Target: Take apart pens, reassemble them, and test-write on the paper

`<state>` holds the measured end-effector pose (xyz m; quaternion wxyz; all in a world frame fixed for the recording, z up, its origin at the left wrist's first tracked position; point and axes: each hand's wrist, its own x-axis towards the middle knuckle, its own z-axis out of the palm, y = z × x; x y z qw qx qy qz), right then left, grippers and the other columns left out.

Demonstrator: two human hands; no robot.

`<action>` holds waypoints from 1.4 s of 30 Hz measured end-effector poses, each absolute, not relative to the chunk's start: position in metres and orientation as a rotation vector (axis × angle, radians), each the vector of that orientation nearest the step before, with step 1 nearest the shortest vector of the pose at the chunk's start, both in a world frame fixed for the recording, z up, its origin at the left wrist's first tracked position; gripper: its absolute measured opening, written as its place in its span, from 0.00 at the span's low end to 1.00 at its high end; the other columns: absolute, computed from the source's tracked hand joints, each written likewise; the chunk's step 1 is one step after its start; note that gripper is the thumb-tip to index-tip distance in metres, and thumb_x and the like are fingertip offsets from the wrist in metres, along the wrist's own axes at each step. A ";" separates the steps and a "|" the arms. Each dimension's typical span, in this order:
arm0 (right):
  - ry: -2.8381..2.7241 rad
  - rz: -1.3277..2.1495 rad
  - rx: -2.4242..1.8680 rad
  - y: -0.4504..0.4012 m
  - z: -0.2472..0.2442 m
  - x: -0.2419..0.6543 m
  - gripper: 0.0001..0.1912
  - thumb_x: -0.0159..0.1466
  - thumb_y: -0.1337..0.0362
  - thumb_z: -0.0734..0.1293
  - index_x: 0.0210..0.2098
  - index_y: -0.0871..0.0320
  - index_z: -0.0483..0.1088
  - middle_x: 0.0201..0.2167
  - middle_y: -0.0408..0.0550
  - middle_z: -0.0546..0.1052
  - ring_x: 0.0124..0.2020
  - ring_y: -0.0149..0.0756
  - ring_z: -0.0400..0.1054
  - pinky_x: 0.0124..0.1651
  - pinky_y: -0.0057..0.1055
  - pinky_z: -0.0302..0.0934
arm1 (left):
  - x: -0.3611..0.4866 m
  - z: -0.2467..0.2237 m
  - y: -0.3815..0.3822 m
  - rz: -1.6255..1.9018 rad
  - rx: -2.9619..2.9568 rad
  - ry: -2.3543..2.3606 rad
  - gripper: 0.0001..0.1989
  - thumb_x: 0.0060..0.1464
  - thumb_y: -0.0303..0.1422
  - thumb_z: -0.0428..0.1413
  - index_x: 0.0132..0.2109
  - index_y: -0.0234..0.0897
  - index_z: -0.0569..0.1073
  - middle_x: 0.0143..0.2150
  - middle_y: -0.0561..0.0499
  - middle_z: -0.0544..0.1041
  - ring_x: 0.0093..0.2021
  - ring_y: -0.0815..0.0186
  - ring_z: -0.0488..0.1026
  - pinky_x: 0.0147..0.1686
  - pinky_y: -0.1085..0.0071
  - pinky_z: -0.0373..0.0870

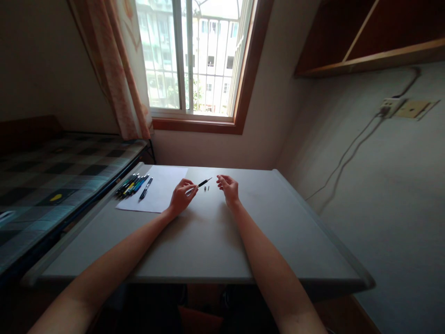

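My left hand (181, 195) is closed around a pen (203, 183) with a dark grip, held tilted up to the right. A thin refill tip sticks out bare from its front end. To the right, my right hand (229, 188) is raised over the table, apart from the pen, with thumb and fingers pinched together. Whether something tiny sits between those fingertips I cannot tell. Two small pen parts (205, 189) lie on the tabletop between my hands, just below the pen.
A white sheet of paper (162, 178) lies on the grey table (201, 250), left of my hands. Several pens (129, 186) are heaped at its left side, with a single dark pen (146, 189) beside them. A bed (69, 171) stands left; a wall cabinet (375, 58) hangs at right.
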<state>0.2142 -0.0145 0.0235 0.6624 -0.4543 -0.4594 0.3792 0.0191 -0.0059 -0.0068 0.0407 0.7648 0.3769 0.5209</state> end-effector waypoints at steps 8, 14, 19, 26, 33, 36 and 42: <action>-1.170 0.876 -1.015 -0.015 0.021 0.210 0.16 0.48 0.52 0.70 0.29 0.59 0.73 0.23 0.45 0.74 0.22 0.28 0.65 0.25 0.26 0.57 | 0.020 -0.008 -0.006 1.567 2.368 1.101 0.07 0.54 0.35 0.54 0.37 0.38 0.75 0.38 0.49 0.70 0.34 0.68 0.70 0.36 0.67 0.72; -1.197 0.878 -0.998 -0.015 0.021 0.211 0.15 0.48 0.54 0.70 0.27 0.59 0.73 0.21 0.44 0.73 0.21 0.28 0.64 0.25 0.26 0.57 | 0.019 -0.011 -0.004 1.552 2.386 1.086 0.07 0.53 0.34 0.55 0.38 0.39 0.75 0.39 0.49 0.70 0.34 0.68 0.70 0.37 0.67 0.73; -1.229 0.883 -1.000 -0.014 0.021 0.210 0.15 0.47 0.53 0.70 0.25 0.59 0.73 0.19 0.44 0.73 0.20 0.29 0.64 0.25 0.27 0.57 | 0.018 -0.012 -0.003 1.551 2.357 1.076 0.07 0.54 0.34 0.54 0.39 0.39 0.75 0.39 0.49 0.69 0.34 0.69 0.70 0.35 0.68 0.74; -1.212 0.885 -1.016 -0.013 0.020 0.209 0.15 0.46 0.53 0.71 0.25 0.59 0.73 0.19 0.44 0.73 0.20 0.29 0.64 0.24 0.27 0.58 | 0.016 -0.006 -0.006 1.652 2.286 1.173 0.08 0.53 0.35 0.55 0.41 0.43 0.76 0.38 0.50 0.70 0.33 0.69 0.70 0.35 0.68 0.71; -1.271 0.921 -0.971 -0.017 0.021 0.207 0.14 0.47 0.54 0.71 0.24 0.59 0.73 0.19 0.43 0.72 0.20 0.28 0.64 0.25 0.27 0.59 | 0.014 -0.006 -0.004 1.676 2.232 1.255 0.10 0.53 0.37 0.56 0.42 0.44 0.76 0.36 0.51 0.72 0.35 0.66 0.71 0.37 0.68 0.68; -1.288 0.927 -0.961 -0.018 0.022 0.206 0.13 0.48 0.55 0.71 0.25 0.59 0.73 0.19 0.43 0.73 0.20 0.28 0.64 0.26 0.27 0.59 | 0.014 -0.006 -0.003 1.660 2.257 1.260 0.10 0.53 0.37 0.55 0.42 0.44 0.76 0.36 0.50 0.72 0.36 0.66 0.70 0.38 0.67 0.68; -1.311 0.922 -0.949 -0.018 0.020 0.206 0.13 0.48 0.55 0.71 0.25 0.59 0.73 0.20 0.43 0.73 0.20 0.28 0.64 0.26 0.28 0.58 | 0.013 -0.008 -0.002 1.630 2.305 1.319 0.10 0.53 0.36 0.55 0.42 0.45 0.76 0.37 0.50 0.72 0.37 0.65 0.69 0.39 0.66 0.67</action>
